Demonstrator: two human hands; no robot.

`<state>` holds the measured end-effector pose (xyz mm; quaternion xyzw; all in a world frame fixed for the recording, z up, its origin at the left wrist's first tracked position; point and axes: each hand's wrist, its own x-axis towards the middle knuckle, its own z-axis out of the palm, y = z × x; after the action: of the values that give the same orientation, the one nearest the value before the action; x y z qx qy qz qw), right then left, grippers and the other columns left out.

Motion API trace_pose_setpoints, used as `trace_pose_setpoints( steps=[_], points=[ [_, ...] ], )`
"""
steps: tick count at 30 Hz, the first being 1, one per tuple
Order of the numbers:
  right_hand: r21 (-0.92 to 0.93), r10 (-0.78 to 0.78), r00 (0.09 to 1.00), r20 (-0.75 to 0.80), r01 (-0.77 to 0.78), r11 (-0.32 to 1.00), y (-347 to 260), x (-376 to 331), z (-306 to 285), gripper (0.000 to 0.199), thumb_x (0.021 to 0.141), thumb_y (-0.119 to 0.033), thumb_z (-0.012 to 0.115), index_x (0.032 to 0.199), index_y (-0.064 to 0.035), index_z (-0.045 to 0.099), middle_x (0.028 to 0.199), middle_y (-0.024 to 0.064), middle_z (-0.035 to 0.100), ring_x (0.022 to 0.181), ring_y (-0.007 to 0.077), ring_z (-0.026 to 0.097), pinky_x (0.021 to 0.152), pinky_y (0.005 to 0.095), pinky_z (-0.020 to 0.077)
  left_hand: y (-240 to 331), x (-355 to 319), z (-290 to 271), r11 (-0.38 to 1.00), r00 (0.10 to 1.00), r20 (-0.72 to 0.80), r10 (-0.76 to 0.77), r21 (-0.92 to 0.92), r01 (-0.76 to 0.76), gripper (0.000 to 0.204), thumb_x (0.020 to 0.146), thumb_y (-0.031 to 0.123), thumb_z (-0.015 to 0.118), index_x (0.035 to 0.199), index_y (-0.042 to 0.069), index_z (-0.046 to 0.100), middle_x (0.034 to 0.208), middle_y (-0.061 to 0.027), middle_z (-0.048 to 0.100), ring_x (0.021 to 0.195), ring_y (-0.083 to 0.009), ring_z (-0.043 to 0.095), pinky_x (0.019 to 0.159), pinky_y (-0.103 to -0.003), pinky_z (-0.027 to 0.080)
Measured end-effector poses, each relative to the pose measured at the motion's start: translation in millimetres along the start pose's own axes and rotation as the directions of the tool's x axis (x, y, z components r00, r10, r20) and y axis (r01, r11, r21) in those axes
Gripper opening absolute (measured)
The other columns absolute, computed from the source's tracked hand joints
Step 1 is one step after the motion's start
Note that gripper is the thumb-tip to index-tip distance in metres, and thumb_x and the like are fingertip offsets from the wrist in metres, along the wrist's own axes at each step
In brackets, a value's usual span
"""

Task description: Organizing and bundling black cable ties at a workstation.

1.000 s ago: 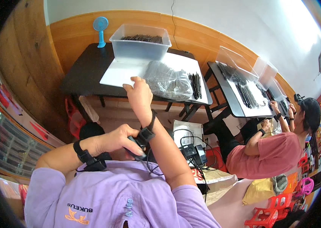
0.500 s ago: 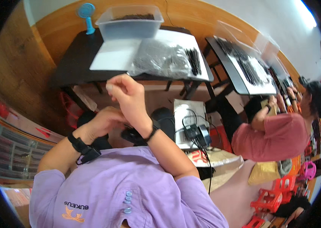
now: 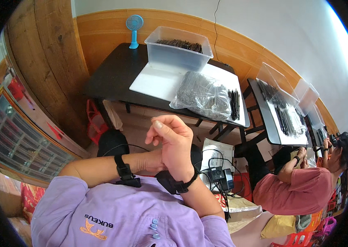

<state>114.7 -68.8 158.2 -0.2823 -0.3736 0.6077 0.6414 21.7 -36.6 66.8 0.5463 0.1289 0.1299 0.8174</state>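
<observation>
On table (image 3: pixel 114 71) | bin (image 3: pixel 176 60): dark sticks (image 3: pixel 182 44) | clear bag (image 3: pixel 207 98): grey pieces (image 3: pixel 196 87)

From the right hand (image 3: pixel 174 138), the way is open towards 11 o'clock, over the bare part of the white board (image 3: pixel 153 82) and the black table (image 3: pixel 110 74), up to the fan (image 3: pixel 134 31). The tub (image 3: pixel 174 57) blocks 12, the bulging bag (image 3: pixel 203 96) 1, the sticks (image 3: pixel 234 105) 2. A tangle of cords and power bricks (image 3: pixel 220 178) crowds 4. The left forearm (image 3: pixel 100 166) bars 8.
</observation>
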Motion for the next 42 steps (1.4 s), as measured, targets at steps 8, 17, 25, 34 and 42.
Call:
trace_pose_setpoints(
  steps=[8,17,25,34,42],
  points=[
    [-0.832,-0.682,0.532,0.501,0.515,-0.209,18,-2,-9,0.018,0.078,-0.001,0.069,0.095,-0.0048,0.065,0.074,0.0106,0.060,0.064,0.0244,0.060,0.059,0.0332,0.0460,-106,24,-61,0.900,0.943,0.165,0.288,0.288,-0.326,0.030,0.094,0.010,0.059,0.123,0.001,0.057,0.112,-0.0045,0.062,0.104,-0.0131,0.055,0.093,-0.029,0.046],
    [-0.966,-0.724,0.660,0.200,0.008,-0.260,15,23,-81,0.005,0.082,-0.011,0.065,0.083,-0.0109,0.060,0.074,0.0065,0.062,0.065,0.0284,0.061,0.057,0.0402,0.0476,11,1,-2,0.942,0.999,0.005,0.048,0.331,-0.047,0.056,0.074,0.009,0.080,0.125,0.001,0.057,0.121,-0.0085,0.062,0.109,-0.0194,0.057,0.099,-0.036,0.043],
    [-0.994,-0.761,0.642,-0.096,-0.104,0.038,12,15,-106,0.010,0.081,-0.016,0.071,0.081,-0.0117,0.063,0.076,0.0070,0.066,0.066,0.0286,0.065,0.056,0.0385,0.0502,-19,33,13,0.948,1.000,-0.018,0.021,0.317,-0.014,0.041,0.065,0.009,0.084,0.101,0.002,0.066,0.089,-0.0027,0.066,0.085,-0.0128,0.059,0.076,-0.027,0.048],
    [-0.325,-0.261,0.711,-0.653,0.048,0.944,14,-34,-137,0.008,0.085,-0.008,0.068,0.088,-0.0017,0.065,0.069,0.0034,0.064,0.058,0.0096,0.059,0.053,0.0217,0.0442,-5,52,7,0.876,0.959,0.220,-0.179,0.479,0.053,0.038,0.076,0.014,0.081,0.111,0.005,0.068,0.096,-0.0024,0.067,0.087,-0.0100,0.059,0.073,-0.026,0.049],
    [-0.683,-0.696,0.367,-0.616,0.192,0.705,-145,-128,-187,0.012,0.088,-0.013,0.064,0.092,-0.0016,0.062,0.067,0.0068,0.064,0.054,0.0139,0.061,0.050,0.0226,0.0435,0,106,16,0.640,0.958,0.261,-0.117,0.758,-0.128,0.042,0.077,0.012,0.075,0.117,0.009,0.064,0.102,-0.0063,0.065,0.096,-0.0161,0.061,0.074,-0.030,0.051]
  ],
)
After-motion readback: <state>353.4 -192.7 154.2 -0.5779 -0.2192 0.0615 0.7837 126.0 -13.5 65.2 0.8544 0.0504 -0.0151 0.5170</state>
